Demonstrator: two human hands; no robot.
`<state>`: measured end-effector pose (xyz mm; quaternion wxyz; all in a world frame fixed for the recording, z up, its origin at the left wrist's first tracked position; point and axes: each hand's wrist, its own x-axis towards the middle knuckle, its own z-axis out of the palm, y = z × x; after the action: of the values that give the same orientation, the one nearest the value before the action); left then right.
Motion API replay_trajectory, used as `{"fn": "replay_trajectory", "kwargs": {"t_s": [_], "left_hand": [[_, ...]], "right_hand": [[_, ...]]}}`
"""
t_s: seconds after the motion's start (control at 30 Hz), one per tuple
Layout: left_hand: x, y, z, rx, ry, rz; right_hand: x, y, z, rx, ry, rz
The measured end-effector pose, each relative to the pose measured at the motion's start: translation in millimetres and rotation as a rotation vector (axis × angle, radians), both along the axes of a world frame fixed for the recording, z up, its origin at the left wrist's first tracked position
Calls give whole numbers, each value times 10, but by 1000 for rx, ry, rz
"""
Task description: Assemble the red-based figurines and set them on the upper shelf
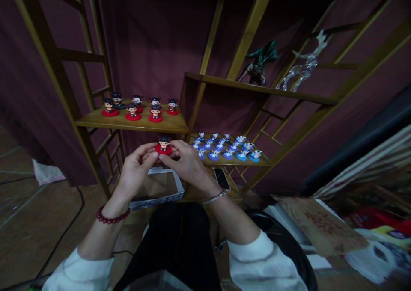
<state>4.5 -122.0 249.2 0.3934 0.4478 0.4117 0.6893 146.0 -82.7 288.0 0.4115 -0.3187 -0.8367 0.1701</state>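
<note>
Between my two hands is a small figurine [163, 145] with black hair on a round red base, held upright in front of the shelf edge. My left hand [138, 162] grips the base from the left, thumb on its near side. From the right, my right hand [183, 159] pinches the same base. Just beyond, several similar figurines [132, 111] stand in loose rows on the upper left shelf [128, 123], most on red bases and one on a dark base. Below my hands lies an open cardboard box [157, 186].
Several purple and blue figurines [221, 147] crowd the lower right shelf. A phone [221, 178] lies beneath it. Higher up stand a green-caped figure [260, 64] and a clear deer ornament [305, 66]. Plastic bags [375, 252] are at right; a cable [72, 222] crosses the floor at left.
</note>
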Motion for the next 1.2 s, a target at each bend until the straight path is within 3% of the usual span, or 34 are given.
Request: {"fn": "replay_trajectory", "kwargs": {"t_s": [0.7,1.2], "left_hand": [[40,238,312,245,311,326],[12,353,394,250,475,336]], "right_hand": [[-113,169,289,-15,154,-31],[-191,400,310,37,123,-122]]}}
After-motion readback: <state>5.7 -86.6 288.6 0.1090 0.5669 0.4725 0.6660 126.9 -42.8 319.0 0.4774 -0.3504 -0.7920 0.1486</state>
